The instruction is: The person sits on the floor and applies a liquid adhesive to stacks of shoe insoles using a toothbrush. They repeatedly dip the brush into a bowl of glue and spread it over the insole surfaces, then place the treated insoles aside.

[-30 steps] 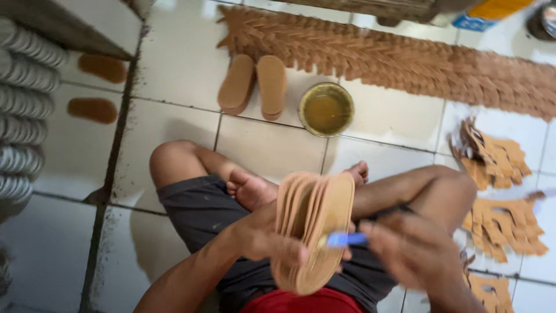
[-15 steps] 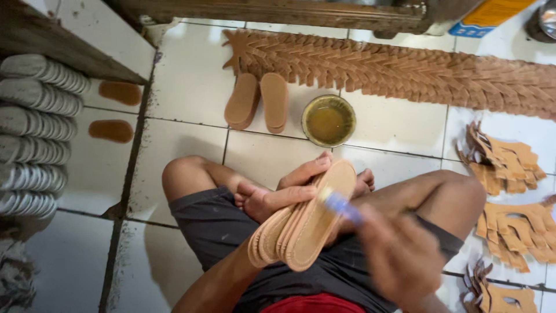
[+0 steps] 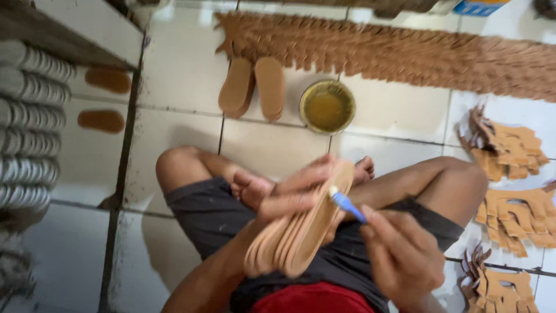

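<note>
White tiled floor (image 3: 394, 116). Long row of tan cut pieces (image 3: 405, 52) far beyond hands; blue package corner (image 3: 480, 7) past it. Two soles (image 3: 255, 87) and yellow glue bowl (image 3: 327, 106) ahead of hands. Left hand (image 3: 289, 197) clamped on fanned sole stack (image 3: 301, 232), long axis pointing up-right. Right hand (image 3: 399, 255) closed round blue brush (image 3: 347, 204), bristles touching top sole.

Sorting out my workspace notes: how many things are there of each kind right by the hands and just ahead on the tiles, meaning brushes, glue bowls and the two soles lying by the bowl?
Blue-handled brush, in the right hand: 1
Bowl of yellowish glue: 1
Tan soles lying on the tiles beside the bowl: 2
Total: 4
</note>
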The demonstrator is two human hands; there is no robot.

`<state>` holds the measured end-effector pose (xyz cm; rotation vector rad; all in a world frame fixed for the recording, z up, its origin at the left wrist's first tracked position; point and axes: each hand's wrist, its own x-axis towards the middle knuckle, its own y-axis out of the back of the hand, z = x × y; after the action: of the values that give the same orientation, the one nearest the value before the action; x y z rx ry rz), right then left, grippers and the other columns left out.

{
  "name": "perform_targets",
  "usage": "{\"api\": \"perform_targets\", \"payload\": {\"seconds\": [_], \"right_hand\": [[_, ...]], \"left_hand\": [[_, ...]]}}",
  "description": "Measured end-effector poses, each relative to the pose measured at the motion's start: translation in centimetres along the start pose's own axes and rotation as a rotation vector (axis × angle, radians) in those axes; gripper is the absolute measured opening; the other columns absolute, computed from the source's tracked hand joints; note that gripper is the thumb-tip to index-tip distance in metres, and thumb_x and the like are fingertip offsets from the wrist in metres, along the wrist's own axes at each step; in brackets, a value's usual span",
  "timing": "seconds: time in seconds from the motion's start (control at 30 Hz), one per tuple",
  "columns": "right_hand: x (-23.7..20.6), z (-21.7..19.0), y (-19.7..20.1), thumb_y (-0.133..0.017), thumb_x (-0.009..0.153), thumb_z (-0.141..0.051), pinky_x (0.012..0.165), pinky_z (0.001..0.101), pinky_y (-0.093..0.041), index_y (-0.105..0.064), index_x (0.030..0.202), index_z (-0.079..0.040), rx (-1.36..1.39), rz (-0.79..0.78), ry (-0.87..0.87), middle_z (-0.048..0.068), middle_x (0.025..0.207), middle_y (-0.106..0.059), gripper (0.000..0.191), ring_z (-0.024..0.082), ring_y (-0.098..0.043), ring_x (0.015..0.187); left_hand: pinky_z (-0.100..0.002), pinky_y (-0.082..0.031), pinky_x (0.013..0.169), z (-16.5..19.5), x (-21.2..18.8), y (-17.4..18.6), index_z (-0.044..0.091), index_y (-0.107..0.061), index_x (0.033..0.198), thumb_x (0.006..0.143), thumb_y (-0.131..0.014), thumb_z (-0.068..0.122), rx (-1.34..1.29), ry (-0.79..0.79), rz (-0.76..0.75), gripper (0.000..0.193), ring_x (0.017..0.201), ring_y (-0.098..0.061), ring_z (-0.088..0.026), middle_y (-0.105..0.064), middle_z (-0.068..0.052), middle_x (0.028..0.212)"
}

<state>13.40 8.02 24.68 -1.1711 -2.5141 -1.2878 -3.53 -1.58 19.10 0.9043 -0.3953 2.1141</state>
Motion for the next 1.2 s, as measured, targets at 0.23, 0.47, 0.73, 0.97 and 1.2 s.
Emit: {"api": "perform_targets", "payload": {"seconds": [0.23,0.47,0.73,0.97,1.2], "right_hand": [[-0.3,-1.0,0.0,-0.078,0.07,-0.007,0.068,0.0365,-0.052,-0.072,0.108,-0.011,0.06,-0.162,0.262,0.007,0.088,-0.07,0.038,0.026,-0.07,0.073],[3.5,1.4,1.6,-0.078,0.077,0.0,0.059,0.032,-0.049,-0.07,0.112,-0.001,0.18,-0.248,0.431,0.01,0.088,-0.066,0.036,0.022,-0.066,0.068],[3.6,1.0,1.0,-0.078,0.07,0.003,0.052,0.0318,-0.048,-0.069,0.109,0.005,0.188,-0.398,0.532,0.01,0.081,-0.064,0.039,0.019,-0.062,0.061],[1.4,2.3,1.5,-0.082,0.074,0.0,0.049,0.0305,-0.045,-0.07,0.109,0.005,0.206,-0.43,0.548,0.01,0.081,-0.065,0.038,0.018,-0.06,0.058],[1.2,3.1,1.5,-0.077,0.075,0.005,0.052,0.0321,-0.048,-0.071,0.11,0.002,0.205,-0.416,0.408,0.009,0.081,-0.066,0.036,0.018,-0.065,0.063]], "left_hand": [[-0.042,-0.046,0.119,-0.5,0.2,1.4,0.005,-0.03,0.149,0.094,-0.08,0.01,-0.08,0.129,-0.194,0.075,0.141,-0.051,-0.029,-0.045,-0.021,0.152],[-0.034,-0.047,0.112,0.4,-0.7,5.4,0.003,-0.051,0.139,0.082,-0.087,0.03,-0.68,0.354,-0.733,0.072,0.119,-0.062,-0.019,-0.065,-0.013,0.127],[-0.037,-0.049,0.113,-1.6,-2.8,5.7,0.002,-0.042,0.146,0.082,-0.085,0.028,-1.171,0.746,-0.652,0.082,0.129,-0.053,-0.019,-0.045,-0.012,0.144],[-0.039,-0.05,0.114,-2.0,-3.4,5.0,0.0,-0.034,0.152,0.082,-0.084,0.025,-1.352,0.96,-0.506,0.09,0.139,-0.046,-0.019,-0.027,-0.012,0.158],[-0.042,-0.052,0.115,-1.1,-2.4,3.5,-0.001,-0.025,0.159,0.082,-0.083,0.023,-1.353,0.996,-0.365,0.098,0.148,-0.038,-0.019,-0.009,-0.012,0.173]]}}
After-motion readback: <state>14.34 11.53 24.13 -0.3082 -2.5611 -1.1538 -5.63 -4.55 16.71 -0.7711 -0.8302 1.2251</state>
